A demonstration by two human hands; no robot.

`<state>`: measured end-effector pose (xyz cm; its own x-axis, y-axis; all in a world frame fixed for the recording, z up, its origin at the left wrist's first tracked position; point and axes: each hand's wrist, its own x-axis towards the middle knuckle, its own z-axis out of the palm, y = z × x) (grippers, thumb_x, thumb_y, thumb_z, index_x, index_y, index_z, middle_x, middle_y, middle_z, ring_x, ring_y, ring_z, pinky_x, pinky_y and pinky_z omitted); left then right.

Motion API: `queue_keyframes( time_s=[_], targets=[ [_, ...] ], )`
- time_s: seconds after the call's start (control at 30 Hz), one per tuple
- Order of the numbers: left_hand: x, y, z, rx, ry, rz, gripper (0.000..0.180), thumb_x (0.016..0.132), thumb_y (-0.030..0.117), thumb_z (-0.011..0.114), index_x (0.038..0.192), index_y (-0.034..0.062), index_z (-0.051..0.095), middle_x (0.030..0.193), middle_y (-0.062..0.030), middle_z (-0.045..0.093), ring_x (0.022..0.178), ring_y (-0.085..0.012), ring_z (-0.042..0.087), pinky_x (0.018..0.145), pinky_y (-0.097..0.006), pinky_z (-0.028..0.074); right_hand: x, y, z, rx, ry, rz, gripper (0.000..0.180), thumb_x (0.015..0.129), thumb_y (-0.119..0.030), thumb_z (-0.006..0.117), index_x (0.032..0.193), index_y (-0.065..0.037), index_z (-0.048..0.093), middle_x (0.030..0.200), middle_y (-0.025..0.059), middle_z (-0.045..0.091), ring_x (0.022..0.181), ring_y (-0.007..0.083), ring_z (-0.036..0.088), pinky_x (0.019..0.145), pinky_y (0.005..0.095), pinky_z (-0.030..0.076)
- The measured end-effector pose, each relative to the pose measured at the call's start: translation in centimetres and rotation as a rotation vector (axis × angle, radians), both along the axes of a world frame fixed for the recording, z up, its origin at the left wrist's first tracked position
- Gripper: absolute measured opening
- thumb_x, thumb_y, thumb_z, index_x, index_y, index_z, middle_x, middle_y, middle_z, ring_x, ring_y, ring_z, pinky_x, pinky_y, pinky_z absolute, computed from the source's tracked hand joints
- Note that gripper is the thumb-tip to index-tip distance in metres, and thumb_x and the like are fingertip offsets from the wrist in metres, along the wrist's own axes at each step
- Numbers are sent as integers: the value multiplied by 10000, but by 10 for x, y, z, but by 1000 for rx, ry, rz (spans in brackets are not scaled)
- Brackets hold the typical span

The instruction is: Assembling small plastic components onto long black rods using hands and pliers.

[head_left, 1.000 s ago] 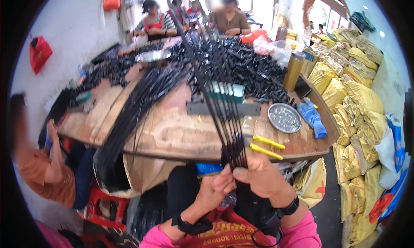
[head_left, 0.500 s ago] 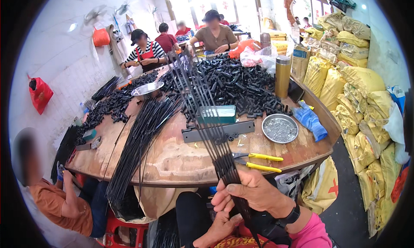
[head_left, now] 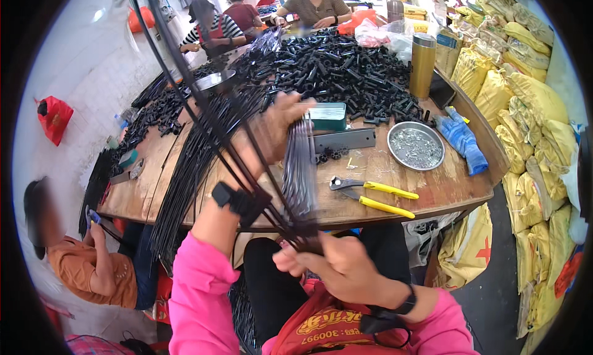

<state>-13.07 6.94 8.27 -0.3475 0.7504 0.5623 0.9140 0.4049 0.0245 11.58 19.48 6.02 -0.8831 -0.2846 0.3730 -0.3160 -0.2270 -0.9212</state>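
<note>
My right hand [head_left: 346, 268], low in front of my lap, is closed round the lower end of a bundle of long thin black rods [head_left: 302, 176]. The rods fan upward, several leaning far left and others standing over the table edge; they are blurred by motion. My left hand [head_left: 281, 120] reaches forward over the table beside the upper ends of the rods, near a teal box [head_left: 327, 115]. Its fingers are smeared, so whether they touch the rods is unclear. Beyond lies a heap of short black tubular parts [head_left: 346, 77].
Yellow-handled cutters [head_left: 374, 196], a round metal dish of small bits [head_left: 416, 146], a blue glove [head_left: 462, 140] and a gold flask [head_left: 422, 66] are at right. More black rods [head_left: 185, 170] lie left, overhanging the edge. Co-workers sit around; yellow sacks [head_left: 525, 139] line the right wall.
My left hand has moved from beneath the bundle, by my right hand, up and forward over the table. The rods have spread apart, some swinging left. The view has tilted downward.
</note>
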Motion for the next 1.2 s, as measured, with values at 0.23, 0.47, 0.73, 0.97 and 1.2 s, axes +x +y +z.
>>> queue_keyframes(
  time_s=[0.23, 0.47, 0.73, 0.97, 1.2],
  targets=[
    [4, -29, -19, -51, -28, 480, 492, 745, 77, 621, 1222, 20, 516, 1086, -207, 604, 996, -346, 595, 883, -397, 464, -42, -23, -99, -93, -284, -50, 275, 961, -178, 469, 1136, 31, 510, 951, 136, 656, 854, 166, 652, 729, 274, 539],
    [68, -39, 32, 1020, -1505, -585, 590, 955, 470, 347, 1303, -5, 392, 1269, -253, 492, 1166, -356, 512, 926, -464, 464, -51, -25, -97, -91, -301, -3, 264, 962, -191, 473, 1103, 23, 540, 949, 133, 655, 879, 160, 643, 738, 269, 525],
    [88, -41, 57, 1173, -1262, -420, 281, 946, 207, 490, 1129, -2, 529, 1045, -217, 627, 913, -292, 655, 735, -370, 573, -54, -38, -103, -63, -451, 94, 199, 932, -101, 504, 1016, 43, 612, 921, 113, 662, 898, 171, 634, 800, 291, 502],
    [110, -45, 49, 1104, -1217, -390, 296, 866, 141, 621, 1095, -30, 543, 842, -116, 641, 766, -239, 664, 707, -353, 571, -55, -35, -120, 52, -560, -11, 215, 873, -82, 585, 1038, 55, 607, 920, 107, 659, 857, 169, 627, 793, 285, 483],
    [118, -38, 39, 1144, -1181, -374, 235, 855, 138, 636, 1021, -19, 583, 827, -101, 641, 751, -225, 662, 709, -350, 568, -54, 17, -47, 1168, 17, -31, 288, 795, -262, 656, 792, 26, 648, 664, 164, 619, 660, 226, 635, 623, 338, 491]
  ],
)
